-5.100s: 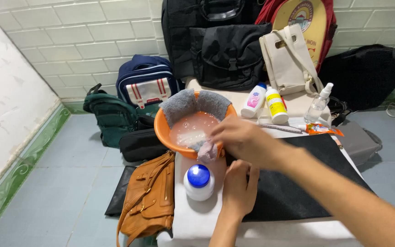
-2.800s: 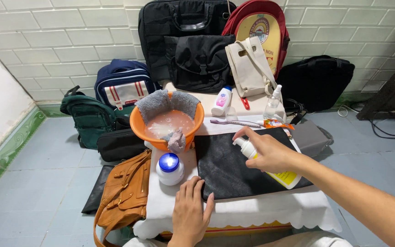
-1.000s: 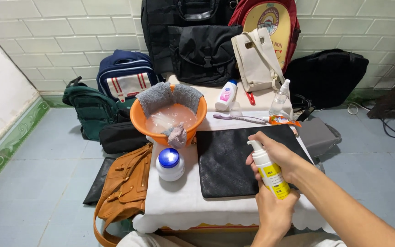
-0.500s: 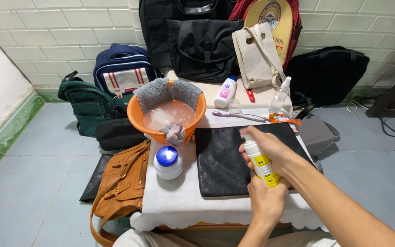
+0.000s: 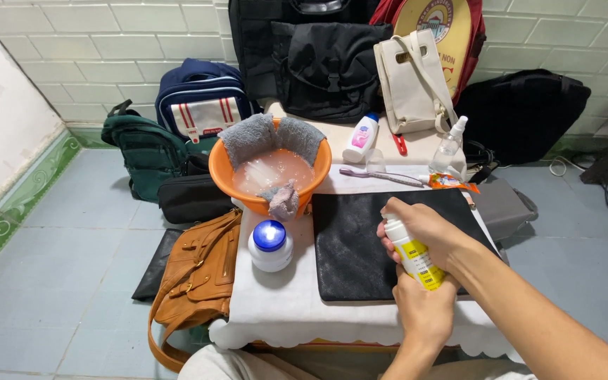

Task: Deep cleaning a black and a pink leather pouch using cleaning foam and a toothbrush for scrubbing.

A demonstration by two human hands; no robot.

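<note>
Yellow-label bottle (image 5: 414,255) tilted, top pointing up-left over black pad (image 5: 360,243). Right hand (image 5: 423,226) fingers clamped on top, left hand (image 5: 425,309) fingers clamped on bottom.

The right hand (image 5: 427,229) and left hand (image 5: 423,309) cover most of the white and yellow plastic bottle (image 5: 416,259), hiding its top. The tall black backpack (image 5: 262,35) and red round-topped backpack (image 5: 469,42) are cut off by the upper edge. The tabletop (image 5: 297,309) is hidden under its white cloth.
</note>
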